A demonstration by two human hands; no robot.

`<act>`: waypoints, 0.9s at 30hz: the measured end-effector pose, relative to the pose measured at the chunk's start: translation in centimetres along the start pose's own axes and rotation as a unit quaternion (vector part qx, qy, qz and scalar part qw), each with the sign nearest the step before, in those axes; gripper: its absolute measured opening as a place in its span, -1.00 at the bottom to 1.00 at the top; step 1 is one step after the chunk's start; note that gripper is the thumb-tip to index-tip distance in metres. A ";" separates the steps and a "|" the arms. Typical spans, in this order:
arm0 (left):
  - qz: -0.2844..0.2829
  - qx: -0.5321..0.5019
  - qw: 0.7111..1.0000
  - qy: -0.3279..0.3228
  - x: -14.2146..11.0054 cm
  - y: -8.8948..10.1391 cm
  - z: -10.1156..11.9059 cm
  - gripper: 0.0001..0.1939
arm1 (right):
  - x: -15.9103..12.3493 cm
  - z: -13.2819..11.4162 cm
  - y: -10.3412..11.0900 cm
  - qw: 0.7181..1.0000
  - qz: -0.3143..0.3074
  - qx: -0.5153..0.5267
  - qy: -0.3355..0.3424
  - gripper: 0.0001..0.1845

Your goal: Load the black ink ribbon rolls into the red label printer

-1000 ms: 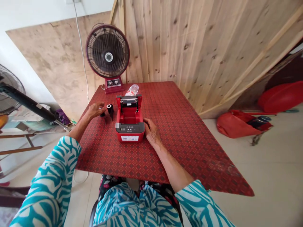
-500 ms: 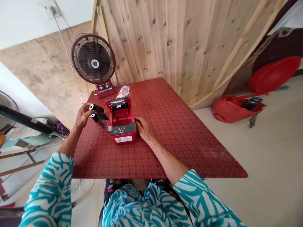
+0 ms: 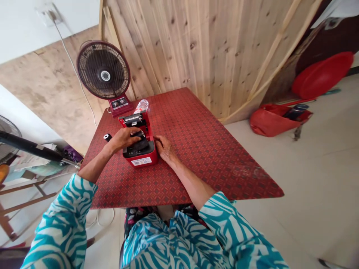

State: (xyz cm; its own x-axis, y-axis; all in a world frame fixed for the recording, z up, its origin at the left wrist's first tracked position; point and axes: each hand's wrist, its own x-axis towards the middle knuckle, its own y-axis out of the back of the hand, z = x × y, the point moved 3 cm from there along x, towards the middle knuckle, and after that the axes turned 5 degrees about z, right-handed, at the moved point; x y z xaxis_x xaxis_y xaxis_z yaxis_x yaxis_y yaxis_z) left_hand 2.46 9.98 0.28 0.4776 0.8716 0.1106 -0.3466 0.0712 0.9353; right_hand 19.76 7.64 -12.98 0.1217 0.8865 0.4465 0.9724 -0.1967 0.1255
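A red and dark grey label printer [image 3: 141, 161] stands on the table with its lid raised at the back. My left hand [image 3: 123, 139] is over its inside, fingers closed around a black roll [image 3: 142, 133] with a white core. Dark film from this roll lies across the printer's front part. A second black roll [image 3: 107, 138] with a white core shows left of the printer, partly behind my left wrist. At the printer's right side, my right hand [image 3: 165, 148] grips its side with bent fingers; the fingertips are partly hidden.
The printer is on a red patterned table [image 3: 202, 157]. Behind it lies a clear plastic bottle [image 3: 142, 106], near a dark red fan [image 3: 105, 76]. A wooden plank wall [image 3: 207, 56] rises at the back. A red bag [image 3: 265, 121] sits on the floor at the right.
My left hand has carried the black roll rightward from beside the printer to over its open inside. My right hand stays at the printer's right side. The view has shifted slightly.
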 end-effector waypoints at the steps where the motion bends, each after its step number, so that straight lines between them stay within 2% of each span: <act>1: -0.024 0.035 0.999 0.003 0.5 -0.3 0.1 -0.67 | 0.0 0.0 0.0 1.000 -0.002 0.000 -0.002 -0.70; 5: -0.104 0.120 0.987 0.014 2.4 -1.5 0.4 -0.70 | 0.1 -0.1 0.0 1.000 -0.002 -0.008 -0.014 -0.69; 7: -0.132 0.112 0.985 0.013 2.9 -1.9 0.4 -0.71 | 0.1 -0.1 -0.1 1.000 0.000 -0.008 -0.016 -0.69; 9: -0.137 0.086 0.987 0.005 2.7 -1.9 0.4 -0.71 | 0.1 -0.2 -0.1 1.000 0.000 -0.005 -0.014 -0.69; 14: -0.037 -0.022 0.999 -0.006 -0.7 0.2 0.5 -0.63 | 0.0 -0.2 -0.1 1.000 0.000 -0.001 -0.004 -0.69; 18: -0.043 -0.097 0.994 -0.005 -3.6 0.3 0.5 -0.52 | 0.0 -0.1 0.0 1.000 -0.004 -0.003 -0.005 -0.69; 24: 0.010 -0.179 0.983 0.046 -3.8 -0.8 -0.1 -0.55 | 0.0 0.0 0.1 1.000 -0.003 -0.013 -0.001 -0.68; 27: 0.058 -0.164 0.985 0.003 -3.6 -0.3 0.8 -0.64 | 0.0 0.0 0.1 1.000 -0.001 -0.008 0.004 -0.69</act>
State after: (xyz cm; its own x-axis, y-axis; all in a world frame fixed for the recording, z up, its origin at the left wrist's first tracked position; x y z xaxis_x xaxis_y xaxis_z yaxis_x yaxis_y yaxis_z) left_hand 1.48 6.46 -0.14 0.4157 0.8856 0.2074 -0.6412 0.1236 0.7573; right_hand 19.84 7.61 -13.01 0.1172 0.8838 0.4530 0.9693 -0.2010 0.1414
